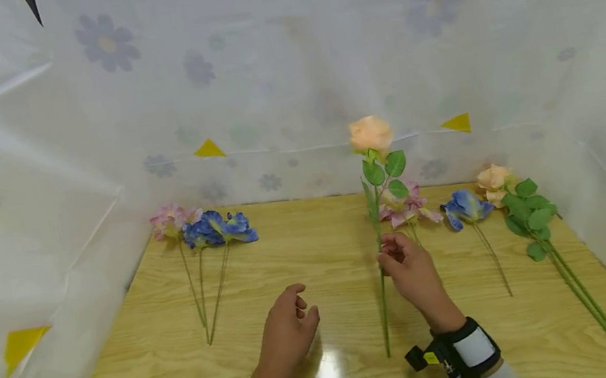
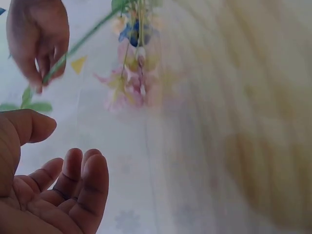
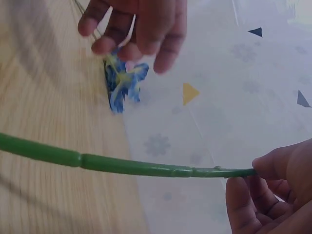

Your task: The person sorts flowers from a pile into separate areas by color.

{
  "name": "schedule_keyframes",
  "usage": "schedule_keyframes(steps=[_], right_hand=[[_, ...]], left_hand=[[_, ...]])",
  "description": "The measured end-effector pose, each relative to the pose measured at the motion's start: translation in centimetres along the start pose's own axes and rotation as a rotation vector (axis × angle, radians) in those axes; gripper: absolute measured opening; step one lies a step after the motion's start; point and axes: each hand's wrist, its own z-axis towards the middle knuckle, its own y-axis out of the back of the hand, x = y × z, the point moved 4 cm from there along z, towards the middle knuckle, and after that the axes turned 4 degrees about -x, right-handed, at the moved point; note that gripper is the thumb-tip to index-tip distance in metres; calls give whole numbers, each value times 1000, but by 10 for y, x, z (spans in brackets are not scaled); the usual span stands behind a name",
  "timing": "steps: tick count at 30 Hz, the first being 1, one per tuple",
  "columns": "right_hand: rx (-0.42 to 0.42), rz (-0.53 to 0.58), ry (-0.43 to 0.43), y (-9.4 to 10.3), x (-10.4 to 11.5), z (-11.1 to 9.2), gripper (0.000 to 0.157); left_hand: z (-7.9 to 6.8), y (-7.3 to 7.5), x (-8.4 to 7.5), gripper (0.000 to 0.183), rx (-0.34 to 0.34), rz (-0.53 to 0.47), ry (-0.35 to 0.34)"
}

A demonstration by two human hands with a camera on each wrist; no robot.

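My right hand (image 1: pixel 413 274) pinches the green stem of a peach artificial rose (image 1: pixel 370 133) between thumb and fingers. The rose stands upright, bloom at the top and bare stem hanging below the hand. In the right wrist view the thick stem (image 3: pixel 126 165) runs from the left edge into the fingertips. To its left, my left hand (image 1: pixel 286 325) hovers over the table with fingers loosely bent and nothing in it. The left wrist view shows that hand's palm (image 2: pixel 53 195) with thumb and fingers apart. A pink flower (image 1: pixel 403 209) lies behind the held rose.
On the wooden table (image 1: pixel 148 375), a pink flower (image 1: pixel 170 221) and two blue ones (image 1: pixel 219 228) lie at the left. A blue flower (image 1: pixel 466 207) and peach roses (image 1: pixel 494 180) with leafy stems (image 1: pixel 588 295) lie at the right. White patterned sheeting (image 1: pixel 285 85) surrounds the table's back and sides.
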Motion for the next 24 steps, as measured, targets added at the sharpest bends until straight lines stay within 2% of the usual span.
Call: schedule_keyframes(steps=[3,6,10,13,16,19,22,24], right_hand=[[-46,-183,94,35,-22,13,29],[-91,-372,149,79,-37,20,31],[-144,-566,144,142,-59,28,32],[-171,-664,120,186,-76,32,32],[-191,-730,101,223,-92,33,31],[-193,-779,58,250,-107,32,32],[-161,-800,18,261,-125,30,33],[-132,-798,-11,263,-136,29,34]], left_hand=[[6,18,20,43,-48,174,-30],[12,42,43,43,-98,320,-51],[17,71,67,40,-144,452,-78],[18,84,79,36,-140,520,-93],[18,90,88,32,-95,544,-73],[20,90,94,28,-13,518,-8],[20,90,99,23,52,493,70],[21,89,101,21,77,495,94]])
